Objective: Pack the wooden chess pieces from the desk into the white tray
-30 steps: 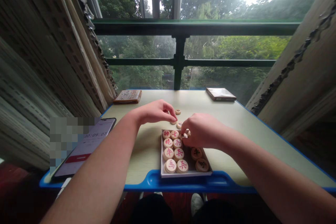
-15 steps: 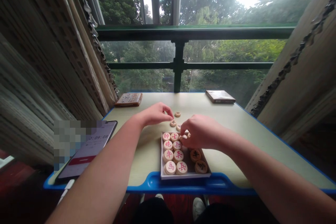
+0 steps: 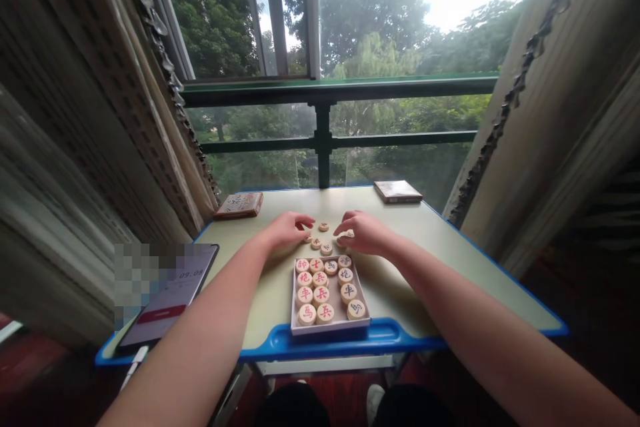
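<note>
Round wooden Chinese chess pieces fill much of a shallow white box [image 3: 331,329] near the table's front edge. Red-marked pieces [image 3: 321,294] stand in the two left columns, black-marked pieces [image 3: 349,291] down the right side and one in the back row. Behind the box, several loose pieces [image 3: 324,227] lie on the table. My left hand [image 3: 286,229] is left of them, thumb and index finger apart, a piece partly showing by the thumb. My right hand [image 3: 369,232] curls its fingers around a loose piece [image 3: 349,235] on the right.
A phone [image 3: 173,293] with a cable lies at the table's left edge. A brown box [image 3: 239,205] rests at the back left and a flat pale box [image 3: 398,191] at the back right. The table [image 3: 425,267] has a blue rim; curtains hang on both sides.
My right hand has moved from the box to the loose pieces behind it. The box's back row now shows uncovered. My left hand has drawn slightly left, and the view has shifted.
</note>
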Demonstrator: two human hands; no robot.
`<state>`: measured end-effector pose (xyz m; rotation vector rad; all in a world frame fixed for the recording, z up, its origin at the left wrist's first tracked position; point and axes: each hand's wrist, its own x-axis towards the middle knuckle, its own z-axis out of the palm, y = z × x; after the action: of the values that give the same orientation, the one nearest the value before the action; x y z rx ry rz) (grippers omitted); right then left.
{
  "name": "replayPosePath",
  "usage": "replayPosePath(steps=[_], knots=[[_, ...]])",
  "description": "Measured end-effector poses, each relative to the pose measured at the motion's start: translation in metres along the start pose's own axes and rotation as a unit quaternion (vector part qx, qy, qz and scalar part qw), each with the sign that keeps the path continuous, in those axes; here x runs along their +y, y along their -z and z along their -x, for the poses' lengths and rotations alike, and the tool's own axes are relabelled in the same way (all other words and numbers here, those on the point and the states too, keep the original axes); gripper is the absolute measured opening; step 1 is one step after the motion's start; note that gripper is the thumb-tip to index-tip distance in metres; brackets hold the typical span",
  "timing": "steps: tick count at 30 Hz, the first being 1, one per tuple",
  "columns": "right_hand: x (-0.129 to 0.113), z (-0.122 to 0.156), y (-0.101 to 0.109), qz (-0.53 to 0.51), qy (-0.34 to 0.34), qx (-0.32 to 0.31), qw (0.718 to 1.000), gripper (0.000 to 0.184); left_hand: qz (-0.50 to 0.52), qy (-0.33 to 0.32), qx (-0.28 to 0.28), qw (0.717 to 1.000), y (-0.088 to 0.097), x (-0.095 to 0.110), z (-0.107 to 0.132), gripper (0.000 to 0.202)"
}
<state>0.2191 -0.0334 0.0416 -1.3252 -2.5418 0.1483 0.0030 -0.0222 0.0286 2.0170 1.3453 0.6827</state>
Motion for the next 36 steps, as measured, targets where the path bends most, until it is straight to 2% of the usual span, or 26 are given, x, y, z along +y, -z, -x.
replayPosePath(steps=[5, 8, 11, 15, 19, 23, 28, 36], knots=[[0.007, 0.0, 0.002, -0.036, 0.026, -0.016, 0.999, 0.025, 0.024, 0.024, -0.039, 0.999, 0.002, -0.005, 0.002, 0.041], [0.008, 0.001, 0.005, -0.049, 0.047, -0.043, 0.997, 0.027, 0.031, 0.017, -0.06, 0.998, 0.003, -0.005, 0.003, 0.042], [0.009, 0.002, 0.004, -0.051, 0.053, -0.046, 0.996, 0.027, 0.025, 0.015, -0.044, 0.999, 0.001, -0.001, 0.003, 0.041], [0.011, 0.0, -0.001, -0.047, 0.051, -0.021, 0.997, 0.025, 0.0, 0.026, -0.016, 1.0, -0.002, 0.0, 0.002, 0.04], [0.01, 0.001, -0.001, -0.037, 0.045, -0.01, 0.998, 0.028, 0.015, 0.035, -0.026, 0.999, -0.001, -0.003, 0.001, 0.045], [0.011, 0.002, 0.002, -0.04, 0.011, -0.043, 0.998, 0.038, 0.042, 0.027, -0.029, 0.998, -0.001, -0.003, 0.002, 0.044], [0.015, -0.001, 0.0, -0.047, 0.002, -0.069, 0.996, 0.03, 0.027, 0.039, -0.008, 0.999, -0.005, -0.002, 0.0, 0.04], [0.013, -0.001, -0.003, -0.057, 0.026, -0.049, 0.997, 0.027, 0.041, 0.047, -0.026, 0.998, -0.006, -0.001, 0.002, 0.041]])
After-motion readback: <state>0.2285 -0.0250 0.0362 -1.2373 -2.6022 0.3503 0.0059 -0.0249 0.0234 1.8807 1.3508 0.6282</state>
